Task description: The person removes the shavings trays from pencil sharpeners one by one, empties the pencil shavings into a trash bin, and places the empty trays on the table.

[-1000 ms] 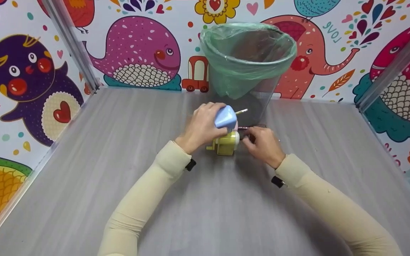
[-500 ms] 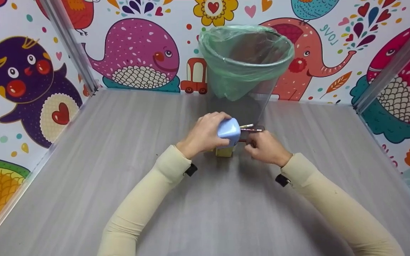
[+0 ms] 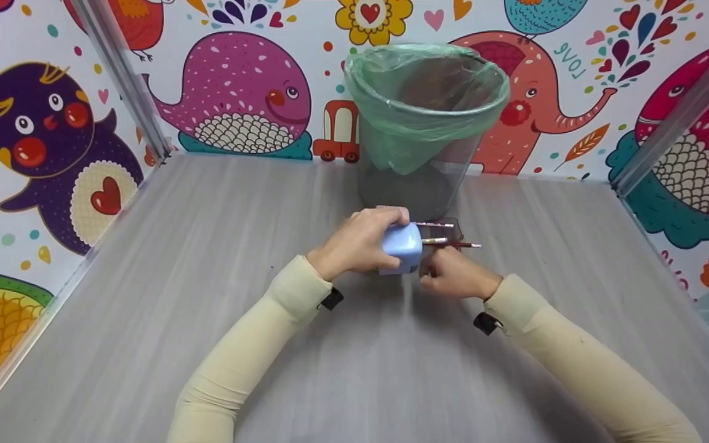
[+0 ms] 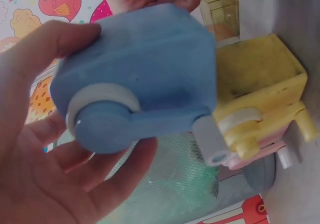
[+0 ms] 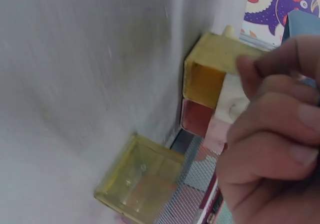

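Observation:
My left hand (image 3: 364, 241) grips a blue crank pencil sharpener (image 4: 160, 68), thumb over its top and fingers beneath, crank facing the left wrist camera. Right at the sharpener's far face, my right hand (image 3: 460, 274) has its fingers curled; I cannot tell whether they hold part of it. A yellow crank sharpener (image 4: 265, 66) and a pink one (image 4: 265, 149) stand side by side on the table, with open drawer slots in the right wrist view. A see-through yellow drawer (image 5: 142, 181) lies near them. Several pencils (image 3: 434, 240) stick out beyond the blue sharpener in the head view.
Behind the hands stands a mesh waste bin (image 3: 413, 187) lined with a green bag (image 3: 404, 129). A dark see-through box (image 3: 451, 225) shows by the pencils. Printed cartoon walls (image 3: 237, 92) and metal posts (image 3: 124, 80) bound the grey table (image 3: 207, 209).
My left hand has brought the blue sharpener down and slightly right, toward me, so it now covers the yellow one. My right hand has come lower, beside the blue sharpener.

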### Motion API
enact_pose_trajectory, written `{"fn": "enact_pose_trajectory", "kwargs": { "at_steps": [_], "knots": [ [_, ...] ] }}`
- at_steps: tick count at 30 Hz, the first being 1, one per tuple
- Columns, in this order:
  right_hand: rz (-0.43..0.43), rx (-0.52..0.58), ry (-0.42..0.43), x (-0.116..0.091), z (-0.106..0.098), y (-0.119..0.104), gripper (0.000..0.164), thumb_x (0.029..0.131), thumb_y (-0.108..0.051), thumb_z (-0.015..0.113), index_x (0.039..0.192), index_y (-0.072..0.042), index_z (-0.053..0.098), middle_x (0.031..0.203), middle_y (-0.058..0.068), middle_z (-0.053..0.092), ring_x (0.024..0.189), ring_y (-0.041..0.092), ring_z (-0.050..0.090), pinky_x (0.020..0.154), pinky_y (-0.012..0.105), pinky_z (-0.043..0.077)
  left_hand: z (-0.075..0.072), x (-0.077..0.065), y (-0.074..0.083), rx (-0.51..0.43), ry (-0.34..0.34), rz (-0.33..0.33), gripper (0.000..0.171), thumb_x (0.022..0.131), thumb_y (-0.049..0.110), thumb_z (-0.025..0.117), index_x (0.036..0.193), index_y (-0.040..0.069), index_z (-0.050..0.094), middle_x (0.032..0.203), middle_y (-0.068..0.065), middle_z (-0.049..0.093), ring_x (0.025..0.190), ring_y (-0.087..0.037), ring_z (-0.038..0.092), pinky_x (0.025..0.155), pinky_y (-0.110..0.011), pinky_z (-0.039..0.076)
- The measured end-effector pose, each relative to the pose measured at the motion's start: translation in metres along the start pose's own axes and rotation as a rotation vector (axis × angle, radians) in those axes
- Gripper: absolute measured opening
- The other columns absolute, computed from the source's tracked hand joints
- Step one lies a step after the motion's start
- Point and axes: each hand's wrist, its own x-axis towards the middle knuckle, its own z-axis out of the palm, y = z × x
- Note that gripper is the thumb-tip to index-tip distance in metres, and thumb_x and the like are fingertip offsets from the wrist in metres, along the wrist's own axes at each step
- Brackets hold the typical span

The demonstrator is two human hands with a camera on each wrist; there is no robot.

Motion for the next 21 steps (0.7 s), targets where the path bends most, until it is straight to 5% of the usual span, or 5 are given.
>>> {"fn": "enact_pose_trajectory", "kwargs": {
  "at_steps": [8,16,21],
  "knots": [
    [0.01,-0.034,-0.147,-0.006,0.007,0.003,0.021,0.085,-0.006,0.064,0.065,-0.007,0.058,0.06,-0.01,0.043,0.052,0.001,0.037,0.049,0.019,0.029,0.013,-0.002,-0.006,0.046,-0.086,-0.002,0.058,0.078,0.021,0.086,0.129,0.009,0.061,0.131,-0.008,0.066,0.111,-0.025,0.061,0.1,-0.044,0.051],
    [0.009,-0.059,-0.151,-0.01,0.006,0.013,0.016,0.085,-0.009,0.067,0.069,-0.004,0.064,0.062,-0.003,0.057,0.056,0.002,0.042,0.051,0.021,0.037,0.022,-0.003,-0.013,0.077,-0.105,-0.034,0.056,0.077,0.018,0.087,0.127,0.011,0.063,0.132,-0.006,0.066,0.123,-0.026,0.055,0.107,-0.046,0.047],
    [0.107,-0.018,-0.181,-0.011,0.003,0.013,0.02,0.083,-0.012,0.069,0.065,-0.008,0.061,0.056,-0.01,0.044,0.051,0.003,0.036,0.046,0.022,0.027,0.026,-0.004,-0.016,0.098,-0.128,-0.04,0.055,0.077,0.018,0.087,0.127,0.009,0.065,0.131,-0.007,0.066,0.127,-0.027,0.054,0.11,-0.047,0.044]
  ]
}}
